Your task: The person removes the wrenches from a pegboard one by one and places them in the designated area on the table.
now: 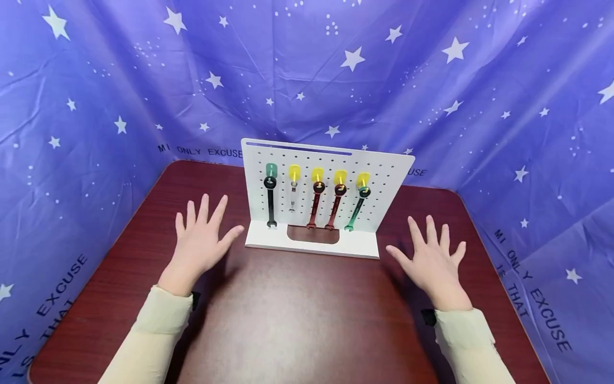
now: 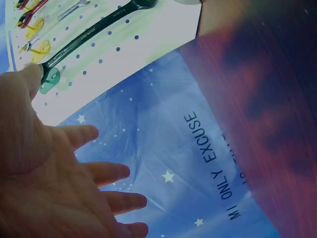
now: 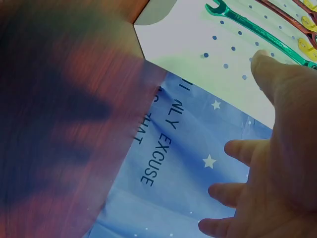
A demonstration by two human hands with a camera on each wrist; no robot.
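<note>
Both hands are spread flat over the table with nothing in them. My left hand (image 1: 199, 242) is left of a white pegboard stand (image 1: 390, 184), its thumb pointing toward the base. On the other side my right hand (image 1: 431, 264) has its fingers splayed, thumb near the base's right corner. Wrenches hang from hooks on the board: a black wrench (image 1: 271, 202) on a green hook at the left, a small silver wrench (image 1: 293, 197), two dark red wrenches (image 1: 315, 207) and a green wrench (image 1: 356, 210) on yellow hooks.
The stand's base has a cut-out in its middle and rests on a dark red wooden table (image 1: 307, 309). Blue curtains (image 1: 307, 69) with white stars and lettering surround the table's back and sides. Dark bands (image 1: 428, 317) sit at the wrists by the light sleeves.
</note>
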